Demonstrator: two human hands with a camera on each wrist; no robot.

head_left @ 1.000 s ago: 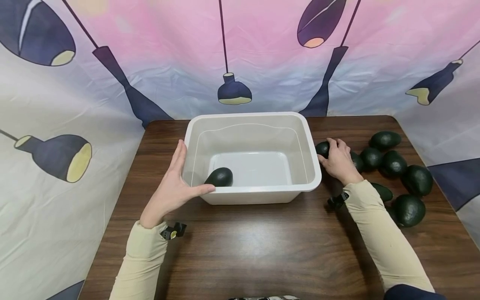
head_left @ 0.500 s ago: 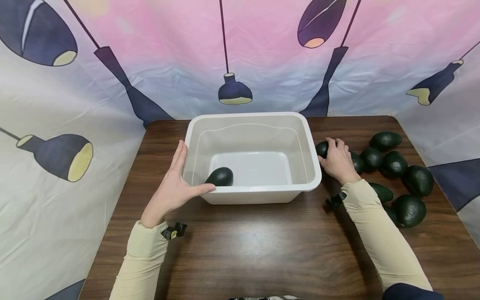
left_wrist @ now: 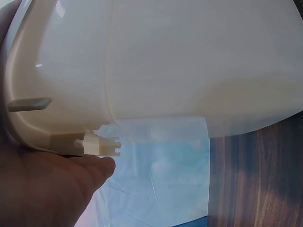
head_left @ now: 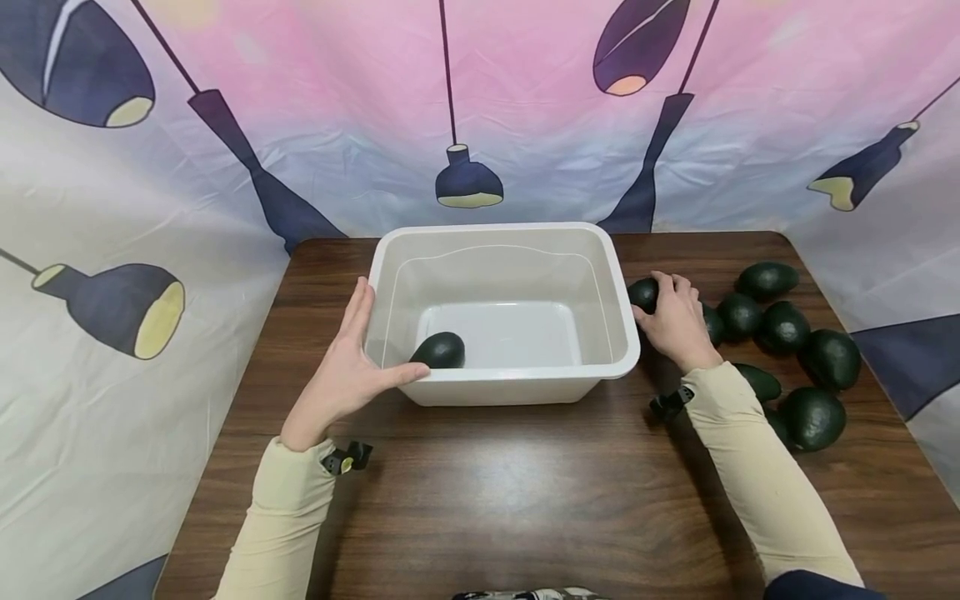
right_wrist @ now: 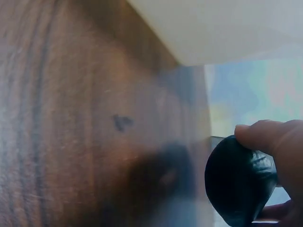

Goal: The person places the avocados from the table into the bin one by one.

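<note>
Near the far edge of the tabletop [head_left: 487, 517], beside the bin [head_left: 525, 374], the right hand [head_left: 677, 323] gripped an avocado [head_left: 642, 294], likely firm and slick, best held round its middle; the left hand [head_left: 337, 379], straight-fingered, touched the bin.

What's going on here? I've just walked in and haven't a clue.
Someone has a dark avocado in their right grip, just outside the right side of a pale tub. Their left grip rests at the tub's near left corner, thumb over the rim. A second avocado lies inside the tub, while more avocados sit on the wooden table, off to the right.
</note>
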